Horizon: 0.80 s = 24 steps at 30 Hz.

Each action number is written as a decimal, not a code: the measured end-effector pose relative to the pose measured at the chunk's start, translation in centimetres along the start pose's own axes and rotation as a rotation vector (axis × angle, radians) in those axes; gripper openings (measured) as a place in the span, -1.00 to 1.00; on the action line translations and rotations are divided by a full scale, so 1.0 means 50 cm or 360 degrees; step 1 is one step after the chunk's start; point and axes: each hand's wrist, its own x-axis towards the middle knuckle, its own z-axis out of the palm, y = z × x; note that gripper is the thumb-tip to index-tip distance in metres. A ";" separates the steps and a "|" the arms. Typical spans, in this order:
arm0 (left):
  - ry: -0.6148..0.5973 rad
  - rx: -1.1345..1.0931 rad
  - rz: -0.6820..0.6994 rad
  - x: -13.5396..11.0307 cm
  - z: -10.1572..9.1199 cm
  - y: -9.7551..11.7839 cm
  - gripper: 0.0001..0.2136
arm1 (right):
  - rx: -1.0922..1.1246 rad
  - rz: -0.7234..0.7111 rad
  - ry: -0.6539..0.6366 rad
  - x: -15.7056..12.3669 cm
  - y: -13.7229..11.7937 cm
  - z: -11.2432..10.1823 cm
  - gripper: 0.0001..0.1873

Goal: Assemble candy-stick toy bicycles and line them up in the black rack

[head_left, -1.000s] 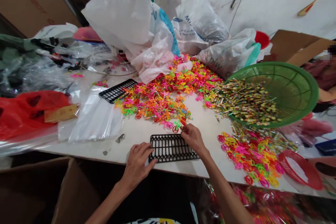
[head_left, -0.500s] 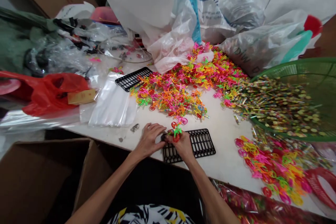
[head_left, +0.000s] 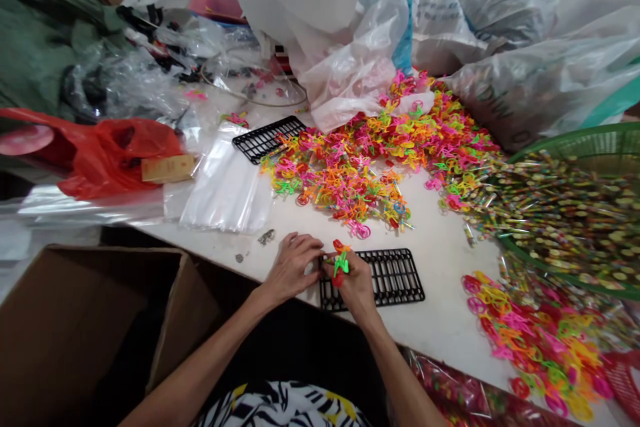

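In front of me a black slotted plastic rack (head_left: 395, 278) lies flat on the white table. My right hand (head_left: 357, 283) is over its left end, fingers closed around a small green-and-red plastic bicycle toy (head_left: 341, 265). My left hand (head_left: 295, 265) rests at the rack's left edge, thumb and fingertips brought close together towards the right hand. Whatever lies between those left fingertips is too small to make out. Beyond the hands spreads a pile of colourful plastic toy pieces (head_left: 345, 177).
A second black rack (head_left: 267, 137) and a stack of clear plastic bags (head_left: 227, 193) lie at the back left. On the right stand a green basket (head_left: 575, 140) of thin printed tubes and another toy pile (head_left: 535, 340). A cardboard box (head_left: 185, 293) is at the lower left.
The camera view has shifted, so the table things appear farther right or lower. Both hands stay at the rack's left end; the bicycle toy in the right hand has turned slightly.
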 end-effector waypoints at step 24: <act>0.0289 0.0011 0.0305 0.030 0.038 0.005 -0.82 | -0.1394 -0.0097 0.0213 0.167 -0.037 -0.178 -0.76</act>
